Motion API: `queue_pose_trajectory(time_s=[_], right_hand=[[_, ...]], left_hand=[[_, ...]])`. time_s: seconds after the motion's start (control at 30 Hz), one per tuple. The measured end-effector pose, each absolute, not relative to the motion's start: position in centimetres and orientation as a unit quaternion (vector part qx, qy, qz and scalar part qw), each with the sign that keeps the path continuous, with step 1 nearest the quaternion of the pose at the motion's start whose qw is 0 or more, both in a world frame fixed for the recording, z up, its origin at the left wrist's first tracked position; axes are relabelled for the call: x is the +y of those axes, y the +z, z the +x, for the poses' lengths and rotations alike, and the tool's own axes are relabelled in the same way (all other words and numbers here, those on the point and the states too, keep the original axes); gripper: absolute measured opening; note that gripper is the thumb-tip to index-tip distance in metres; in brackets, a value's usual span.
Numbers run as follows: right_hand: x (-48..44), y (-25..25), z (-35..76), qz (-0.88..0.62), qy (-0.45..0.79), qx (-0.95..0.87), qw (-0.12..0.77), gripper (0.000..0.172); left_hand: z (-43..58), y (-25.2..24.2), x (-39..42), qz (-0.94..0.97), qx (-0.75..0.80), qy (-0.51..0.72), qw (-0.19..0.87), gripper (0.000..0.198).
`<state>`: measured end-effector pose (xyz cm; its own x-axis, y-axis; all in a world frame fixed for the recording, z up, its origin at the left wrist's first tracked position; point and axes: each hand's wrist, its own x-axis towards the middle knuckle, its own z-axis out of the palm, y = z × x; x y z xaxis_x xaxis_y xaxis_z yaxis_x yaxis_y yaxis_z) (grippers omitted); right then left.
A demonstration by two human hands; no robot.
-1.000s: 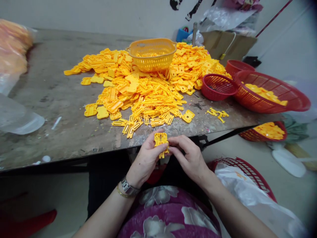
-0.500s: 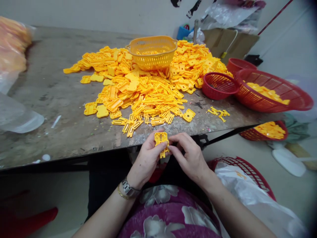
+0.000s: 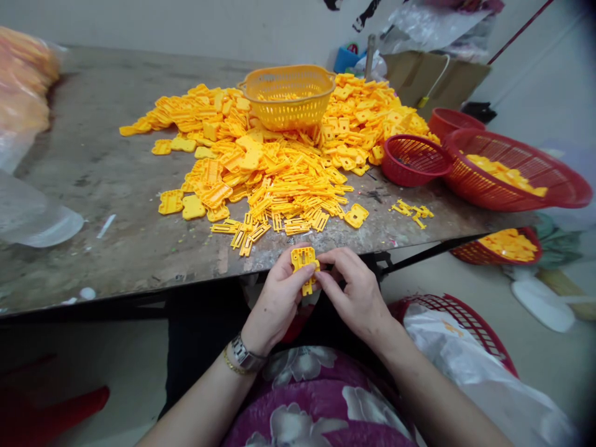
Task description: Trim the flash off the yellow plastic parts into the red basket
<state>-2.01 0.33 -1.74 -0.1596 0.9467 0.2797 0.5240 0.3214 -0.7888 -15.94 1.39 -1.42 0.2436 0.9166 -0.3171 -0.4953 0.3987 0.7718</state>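
Yellow plastic piece [image 3: 302, 255] sits in left grip [image 3: 275, 304], right grip [image 3: 356, 292] touching it.

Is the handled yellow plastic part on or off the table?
Off: the left hand holds the yellow plastic part in front of the table.

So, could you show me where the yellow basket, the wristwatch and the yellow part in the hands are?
Yellow basket [image 3: 291, 113]: head view, on its front wall.
Wristwatch [image 3: 239, 351]: head view, on its metal band.
Yellow part [image 3: 303, 256]: head view, on its upper end.
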Motion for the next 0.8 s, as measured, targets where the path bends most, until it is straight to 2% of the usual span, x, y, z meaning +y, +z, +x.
queue_pose_trajectory(time_s=[0.4,0.57,0.67,0.8], right_hand=[[0.1,-2.6,-1.8,-0.54,0.291,-0.643,0.459,0.002],[-0.3,-3.4,-1.4,-0.533,0.386,-0.563,0.5,0.007],[-0.6,-3.9,-1.1,-0.529,0.387,-0.55,0.518,0.008],[-1.0,-4.1,-0.5,-0.531,0.369,-0.553,0.525,0.026]], left_hand=[[-15.9,-1.1,1.1,0.245,0.373,0.47,0.762,0.032],[-15.6,-1.7,0.6,0.243,0.372,0.446,0.777,0.034],[-15.2,-2.1,0.1,0.235,0.36,0.429,0.794,0.032],[-14.5,-2.4,-0.4,0.237,0.352,0.425,0.8,0.034]])
